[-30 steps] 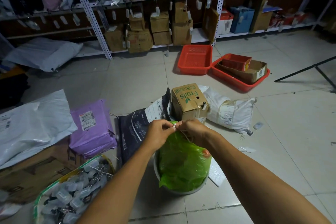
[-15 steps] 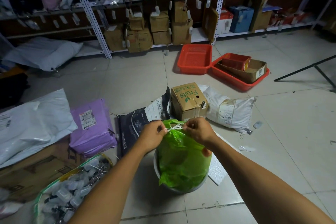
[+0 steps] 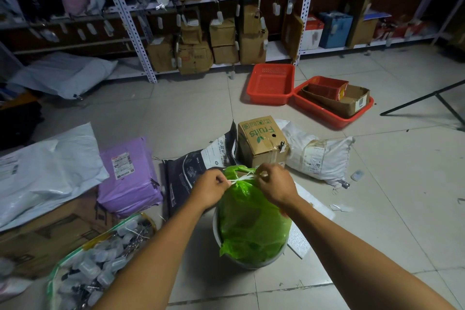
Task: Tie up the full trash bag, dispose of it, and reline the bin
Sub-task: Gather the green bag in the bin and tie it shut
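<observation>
A full green trash bag [image 3: 251, 224] stands in a round pale bin [image 3: 254, 263] on the tiled floor. Its neck is gathered at the top and bound by a white string [image 3: 242, 178]. My left hand [image 3: 210, 190] pinches the string's left end, and my right hand [image 3: 274, 185] pinches the right end. The string runs taut between the two hands across the bunched neck. The bag's top rises well above the bin's rim.
Behind the bin sit a "Fruits" carton [image 3: 261, 141], a dark parcel bag [image 3: 193, 176] and a white sack [image 3: 317, 156]. A purple parcel [image 3: 128, 176] and a bag of small clips [image 3: 98, 264] lie left. Red trays [image 3: 271, 84] and shelving [image 3: 201, 33] stand farther back.
My hands have drawn apart sideways, pulling the white string tight across the bag's neck. The bag's top is now more tightly bunched.
</observation>
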The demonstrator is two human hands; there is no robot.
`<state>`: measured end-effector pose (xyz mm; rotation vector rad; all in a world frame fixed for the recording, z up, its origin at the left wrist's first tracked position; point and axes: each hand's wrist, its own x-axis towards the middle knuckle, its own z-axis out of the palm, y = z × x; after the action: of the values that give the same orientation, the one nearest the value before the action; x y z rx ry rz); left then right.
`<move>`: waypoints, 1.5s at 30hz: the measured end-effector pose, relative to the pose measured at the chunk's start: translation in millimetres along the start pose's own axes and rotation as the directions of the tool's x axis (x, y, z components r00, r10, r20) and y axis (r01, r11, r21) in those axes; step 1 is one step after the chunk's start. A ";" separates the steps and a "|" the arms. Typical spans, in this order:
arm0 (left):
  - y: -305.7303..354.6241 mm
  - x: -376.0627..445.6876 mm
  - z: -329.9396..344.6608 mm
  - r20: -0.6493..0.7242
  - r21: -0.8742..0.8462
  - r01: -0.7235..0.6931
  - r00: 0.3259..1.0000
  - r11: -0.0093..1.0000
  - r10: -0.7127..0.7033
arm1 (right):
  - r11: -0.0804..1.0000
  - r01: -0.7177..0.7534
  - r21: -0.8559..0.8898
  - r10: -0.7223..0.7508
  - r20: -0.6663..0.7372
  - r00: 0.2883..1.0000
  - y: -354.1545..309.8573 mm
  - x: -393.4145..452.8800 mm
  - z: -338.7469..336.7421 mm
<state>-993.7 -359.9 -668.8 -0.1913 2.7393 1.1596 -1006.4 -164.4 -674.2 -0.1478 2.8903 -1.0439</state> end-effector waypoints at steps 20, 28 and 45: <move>-83.3 -20.8 40.3 0.061 0.057 0.170 0.983 0.984 -0.173 | 0.921 0.251 -0.298 -0.267 -0.011 0.964 2.4 -7.0 29.3; -92.9 -22.2 46.3 0.134 0.044 0.174 0.975 0.984 -0.178 | 0.948 0.229 -0.223 -0.241 -0.032 0.970 -5.9 -12.3 30.6; -101.2 -30.3 48.4 0.198 -0.215 0.358 0.927 0.908 -0.319 | 0.957 0.176 0.232 -0.159 -0.091 0.983 -33.5 -11.4 -4.2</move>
<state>-941.1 -393.4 -766.9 -0.5580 2.2958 1.3423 -993.2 -186.1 -649.3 -0.3541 2.8218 -1.4449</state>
